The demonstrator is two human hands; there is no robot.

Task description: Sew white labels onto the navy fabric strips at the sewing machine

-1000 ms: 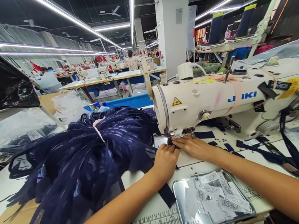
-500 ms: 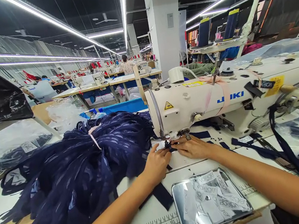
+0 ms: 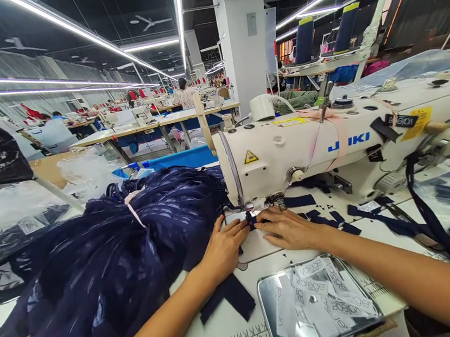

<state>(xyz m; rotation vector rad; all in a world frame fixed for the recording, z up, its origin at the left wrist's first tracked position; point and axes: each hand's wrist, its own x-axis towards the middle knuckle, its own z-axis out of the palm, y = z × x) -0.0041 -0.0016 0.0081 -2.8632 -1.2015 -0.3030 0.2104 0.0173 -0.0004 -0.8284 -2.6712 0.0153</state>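
Observation:
At the needle of a white sewing machine (image 3: pixel 300 148), a small dark navy fabric strip (image 3: pixel 251 221) lies under the presser foot. My left hand (image 3: pixel 225 245) holds its left side, fingers close together and thumb raised toward the foot. From the right, my right hand (image 3: pixel 290 229) holds the strip with its fingertips, the lower fingers bent on the machine bed. My fingers partly hide the strip. Close to my left wrist, cut navy strips (image 3: pixel 238 295) lie on the table. A metal tray (image 3: pixel 270 316) of printed white labels (image 3: pixel 316 288) sits in front of my hands.
A large tied bundle of navy straps (image 3: pixel 136 245) fills the left side. Navy scraps (image 3: pixel 325 219) lie right of the needle, near scissors (image 3: pixel 403 217) and a hanging navy strap (image 3: pixel 422 204). Two navy thread cones (image 3: pixel 304 41) stand behind. Other people work at distant tables.
The camera view has shifted slightly. My left hand lies flatter, and my right fingers are spread a little more beside the presser foot. More navy scraps show beyond my right hand.

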